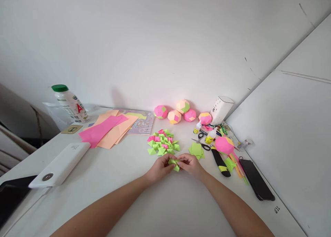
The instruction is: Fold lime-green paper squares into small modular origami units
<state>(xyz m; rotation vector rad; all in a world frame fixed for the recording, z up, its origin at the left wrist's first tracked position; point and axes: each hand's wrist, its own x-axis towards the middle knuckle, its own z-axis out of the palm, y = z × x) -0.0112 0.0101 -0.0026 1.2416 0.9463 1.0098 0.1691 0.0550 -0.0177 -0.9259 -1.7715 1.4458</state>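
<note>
The white tabletop and both bare forearms are cut off at the lower edge. Below a central heap of folded green and pink paper pieces, by the left hand and the right hand, a small folded lime-green paper piece is pinched, lower centre. Partly covered by fingers, it is pointed lower right, its long axis apparently slanted likewise.
</note>
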